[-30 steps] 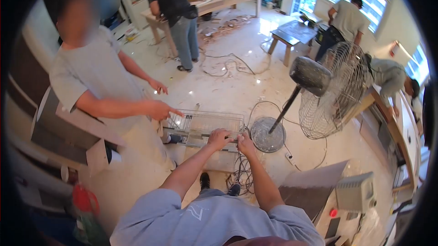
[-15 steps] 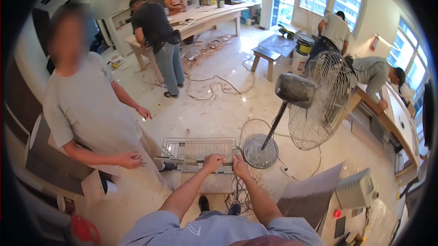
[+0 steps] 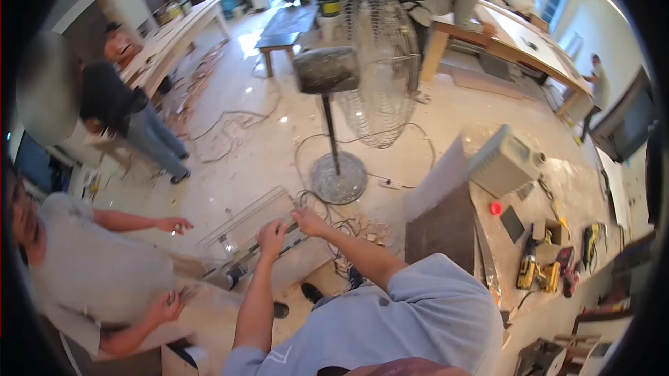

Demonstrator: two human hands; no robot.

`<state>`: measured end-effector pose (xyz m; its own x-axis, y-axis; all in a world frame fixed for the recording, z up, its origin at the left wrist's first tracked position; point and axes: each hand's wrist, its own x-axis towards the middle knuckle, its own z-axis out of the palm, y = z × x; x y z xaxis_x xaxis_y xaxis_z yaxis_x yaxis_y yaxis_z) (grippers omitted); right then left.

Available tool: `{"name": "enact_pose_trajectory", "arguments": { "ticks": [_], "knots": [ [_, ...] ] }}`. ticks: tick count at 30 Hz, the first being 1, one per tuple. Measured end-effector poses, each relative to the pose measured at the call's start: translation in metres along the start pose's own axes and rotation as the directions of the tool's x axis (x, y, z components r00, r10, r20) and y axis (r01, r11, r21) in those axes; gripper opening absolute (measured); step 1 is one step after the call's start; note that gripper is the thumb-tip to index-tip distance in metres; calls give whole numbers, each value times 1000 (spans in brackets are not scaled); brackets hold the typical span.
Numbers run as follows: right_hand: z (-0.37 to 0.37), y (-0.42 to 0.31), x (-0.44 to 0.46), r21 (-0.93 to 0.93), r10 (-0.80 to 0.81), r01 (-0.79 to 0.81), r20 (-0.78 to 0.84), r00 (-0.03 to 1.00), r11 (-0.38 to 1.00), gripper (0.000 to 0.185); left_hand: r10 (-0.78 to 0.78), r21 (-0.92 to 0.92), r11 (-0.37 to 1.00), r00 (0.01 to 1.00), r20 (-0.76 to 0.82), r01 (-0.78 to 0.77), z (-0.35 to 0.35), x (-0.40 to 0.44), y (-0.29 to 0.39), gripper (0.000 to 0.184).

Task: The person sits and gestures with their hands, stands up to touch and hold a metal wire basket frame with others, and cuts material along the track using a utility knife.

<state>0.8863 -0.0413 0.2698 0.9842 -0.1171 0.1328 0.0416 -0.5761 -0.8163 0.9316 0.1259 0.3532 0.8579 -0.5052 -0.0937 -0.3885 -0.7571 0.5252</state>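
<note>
A metal wire basket [image 3: 240,219] is held low in front of me, tilted up toward the right, with a dark rail along its near side. My left hand [image 3: 271,237] is closed on this near edge. Close by, my right hand [image 3: 309,222] grips the basket's right end, its fingertips partly blurred. To my left a co-worker in a light shirt [image 3: 104,264] has both hands near the basket, apart from it as far as I can see.
A floor fan [image 3: 334,97] stands ahead on a round base, cables around it. Right of me, a worktop [image 3: 498,250] bears a grey jug [image 3: 505,160] and yellow drills [image 3: 533,268]. Other people work at benches [image 3: 178,27] beyond; wood scraps litter the floor.
My view has turned right, bringing the power tools into sight. The basket now appears slanted instead of level, with both hands still on it.
</note>
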Motion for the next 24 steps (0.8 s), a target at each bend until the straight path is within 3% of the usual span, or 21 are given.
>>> {"name": "enact_pose_trajectory", "arguments": {
  "ticks": [1, 3, 4, 5, 6, 7, 8, 10, 13, 14, 15, 16, 17, 19, 22, 24],
  "knots": [
    [1, 0, 2, 53, -22, 22, -6, 1000, 998, 37, -23, 41, 999, 1000, -4, 23, -2, -3, -1, 36],
    [-43, -62, -4, -60, 268, -266, 33, 963, 962, 43, 2, 22, 1000, 999, -47, -1, 7, 1, -16, 37],
    [-98, -113, -11, 416, 168, -214, 144, 975, 884, 50, -4, 24, 1000, 999, -38, 5, 9, 2, -20, 38],
    [-155, -166, -18, 784, 65, -244, 253, 965, 570, 57, -8, 19, 1000, 1000, -30, 9, 11, 5, -21, 38],
    [-194, -190, -32, 953, -210, -145, 204, 956, 265, 63, -16, 13, 1000, 999, -37, 16, 9, 8, -17, 39],
    [-221, -189, -35, 998, -554, -25, 52, 831, 56, 59, -29, 8, 1000, 999, -27, 30, 4, 3, -11, 39],
    [-248, -186, -38, 980, -811, -73, -109, 575, -184, 55, -33, 2, 999, 999, -18, 33, 0, -2, -8, 39],
    [-327, -259, -27, 978, -968, 71, -203, 147, -195, 40, -65, 38, 997, 998, 17, 64, -9, -5, 2, 40],
    [-288, -211, -8, 960, -885, -6, -255, 389, -279, 60, -86, 37, 996, 995, 50, 84, -8, -1, 3, 40],
    [-271, -191, -3, 1000, -742, 3, -14, 670, -17, 50, -89, 35, 996, 994, 58, 87, -8, 0, -1, 40],
    [-250, -199, 7, 782, -298, 15, 220, 929, 623, 49, -94, 20, 995, 995, 42, 93, -7, 0, -2, 39],
    [-198, -177, 30, 541, -160, 47, 163, 974, 840, 54, -98, 5, 995, 995, 26, 98, -5, 0, -3, 38],
    [-146, -152, 27, -13, -183, 182, -67, 981, 983, 52, -102, -8, 995, 995, 12, 102, -3, -1, -2, 37],
    [-40, -29, 12, -348, -231, 332, 300, 925, 877, 51, -120, -41, 992, 992, 39, 122, -3, -5, -1, 34],
    [-26, -54, -18, -45, -139, 142, 68, 988, 989, 58, -101, -46, 994, 993, -64, 99, 0, 0, -3, 31],
    [-25, -52, -20, -106, -104, 117, 121, 987, 987, 62, -77, -44, 996, 992, -100, 73, 10, -12, -9, 30]
  ]
}}
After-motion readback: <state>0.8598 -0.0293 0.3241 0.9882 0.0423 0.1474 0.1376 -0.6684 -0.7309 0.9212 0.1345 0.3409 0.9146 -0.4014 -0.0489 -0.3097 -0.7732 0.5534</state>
